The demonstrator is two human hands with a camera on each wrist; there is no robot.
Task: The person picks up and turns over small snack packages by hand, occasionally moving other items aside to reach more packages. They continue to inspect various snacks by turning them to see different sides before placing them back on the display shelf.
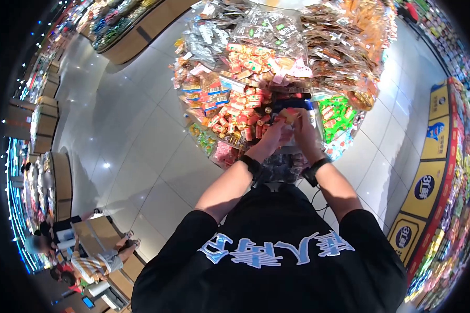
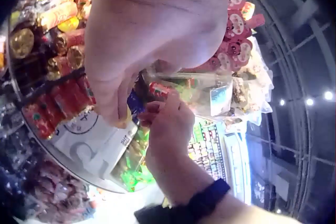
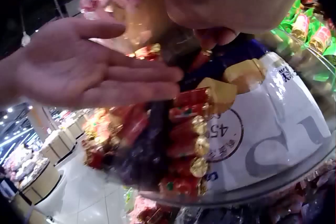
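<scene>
Both hands reach over a round candy display. My left hand point(image 1: 274, 137) has its fingers straight and holds nothing; in the right wrist view its fingertips lie beside a row of red-wrapped candies point(image 3: 186, 145) with gold ends. The row stands against a white and blue snack bag point(image 3: 262, 140). My right hand point(image 1: 306, 136) is bent over the bag's far side. In the left wrist view, its fingers are curled at a small red-wrapped candy point(image 2: 159, 88), which they seem to pinch. The right palm is hidden.
Loose red candies point(image 1: 235, 112) fill the bin to the left, and green-wrapped ones point(image 1: 335, 116) lie to the right. Bagged snacks point(image 1: 331, 52) are piled behind. A clear curved rim point(image 3: 294, 176) edges the display. Shelves point(image 1: 428, 188) stand at right; people point(image 1: 96, 263) are at lower left.
</scene>
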